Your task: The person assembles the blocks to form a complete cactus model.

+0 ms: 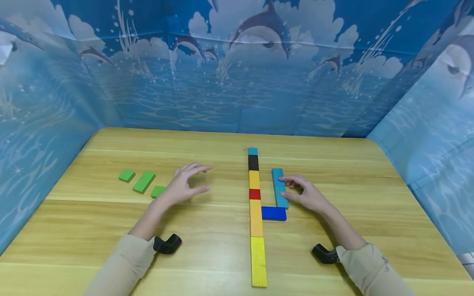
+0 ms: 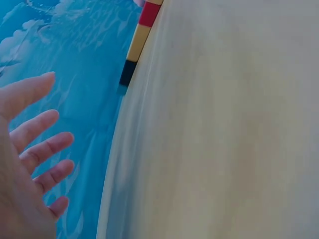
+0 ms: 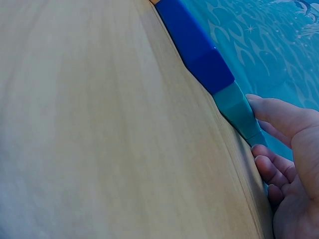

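Note:
My right hand (image 1: 303,193) is at two light blue blocks (image 1: 279,198) laid end to end. Its index fingertip touches the far block and its thumb the near one, both at the right edge. In the right wrist view the thumb (image 3: 279,115) overlaps the light blue block (image 3: 238,109). A dark blue block (image 1: 273,213) lies crosswise between these and a long row of blocks. My left hand (image 1: 183,185) hovers with fingers spread and holds nothing, left of the row. Partly behind the left wrist lies a small green block (image 1: 158,191).
The row runs away from me: a yellow block (image 1: 258,263), an orange block (image 1: 256,218), a red block (image 1: 254,194), another orange, a black block (image 1: 253,163) and a light blue end. Two more green blocks (image 1: 144,182) lie far left. A dolphin-print curtain (image 1: 237,90) encloses the wooden table (image 1: 207,255).

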Available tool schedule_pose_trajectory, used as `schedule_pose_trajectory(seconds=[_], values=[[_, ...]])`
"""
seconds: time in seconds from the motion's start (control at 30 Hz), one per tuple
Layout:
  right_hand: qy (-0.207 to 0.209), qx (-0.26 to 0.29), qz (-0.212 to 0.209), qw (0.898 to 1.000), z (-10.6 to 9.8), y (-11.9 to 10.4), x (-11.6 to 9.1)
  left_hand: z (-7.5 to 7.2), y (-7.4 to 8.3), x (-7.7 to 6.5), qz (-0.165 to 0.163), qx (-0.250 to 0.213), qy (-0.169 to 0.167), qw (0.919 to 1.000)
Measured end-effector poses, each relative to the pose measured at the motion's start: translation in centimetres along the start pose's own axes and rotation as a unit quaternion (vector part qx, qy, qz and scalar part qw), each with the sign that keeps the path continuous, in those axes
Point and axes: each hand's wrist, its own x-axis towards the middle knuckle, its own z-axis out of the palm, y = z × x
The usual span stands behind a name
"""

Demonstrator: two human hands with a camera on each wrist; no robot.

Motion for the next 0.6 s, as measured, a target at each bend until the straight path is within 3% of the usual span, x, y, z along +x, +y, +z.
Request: schedule_pose_trajectory(seconds=[0.3, 0.6], values=[[0.000, 0.002, -0.001, 1.000, 0.1, 0.4, 0.0, -3.1, -2.1, -4.9, -0.031, 0.042, 0.029, 0.9982], [-0.003, 0.006, -0.005, 1.000, -0.1, -2.3, -0.3, -5.1, -4.2, -8.1, -0.045, 0.068, 0.063, 0.9947]])
